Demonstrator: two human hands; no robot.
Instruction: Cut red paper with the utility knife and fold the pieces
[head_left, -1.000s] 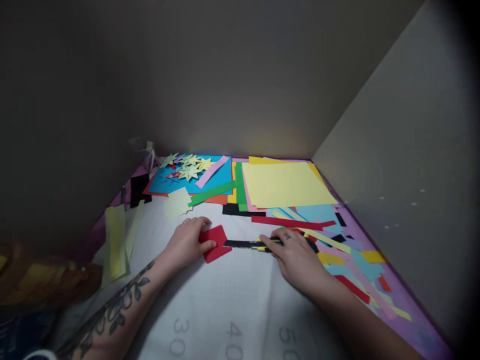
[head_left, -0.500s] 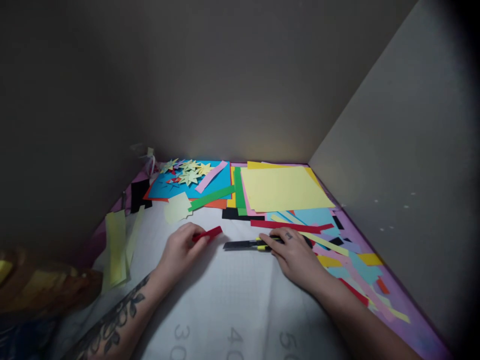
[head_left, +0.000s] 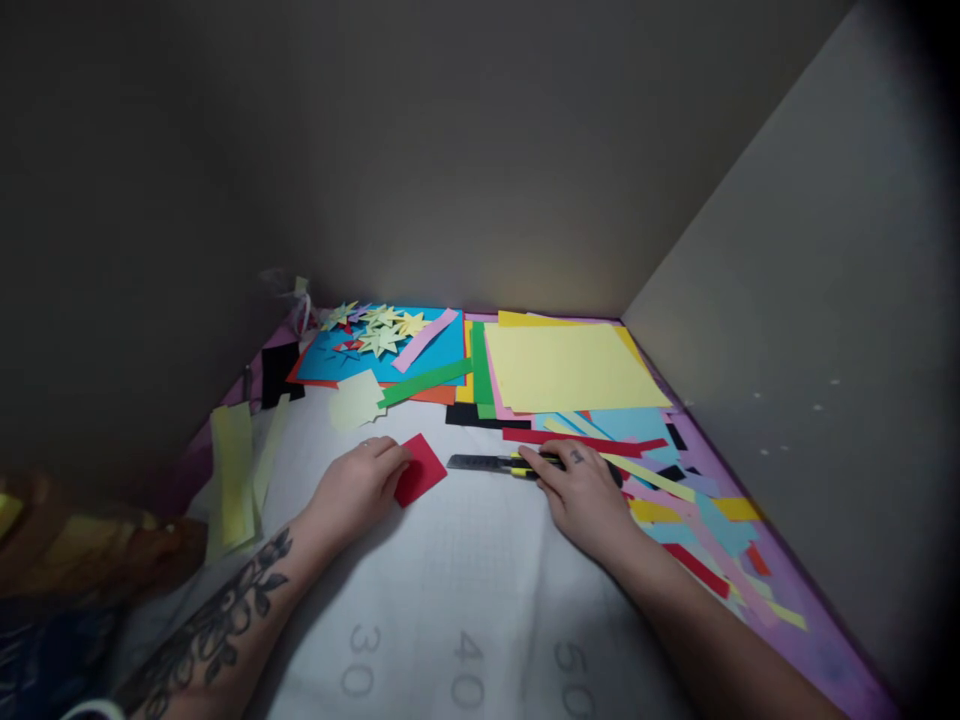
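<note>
A red square of paper (head_left: 421,470) is pinched in my left hand (head_left: 365,485), one corner pointing right, just above or on the white sheet (head_left: 465,560) printed with 30, 40 and 50. My right hand (head_left: 583,492) is closed over the dark handle of a utility knife (head_left: 480,463). The knife has yellow parts, and its dark blade points left toward the red paper, a small gap between them. Behind the knife a red paper strip (head_left: 555,437) lies crosswise. Most of the handle is hidden under my right fingers.
Several folded paper stars (head_left: 381,338) sit on blue card (head_left: 435,345) at the back left. A pale yellow sheet stack (head_left: 574,370) lies back right. Coloured scraps (head_left: 720,540) cover the right side, pale yellow strips (head_left: 234,480) the left. Grey walls (head_left: 817,300) stand behind and right.
The red paper in my left hand has turned from a narrow, edge-on look to a flat square facing up. My right hand still holds the knife. The view has shifted slightly.
</note>
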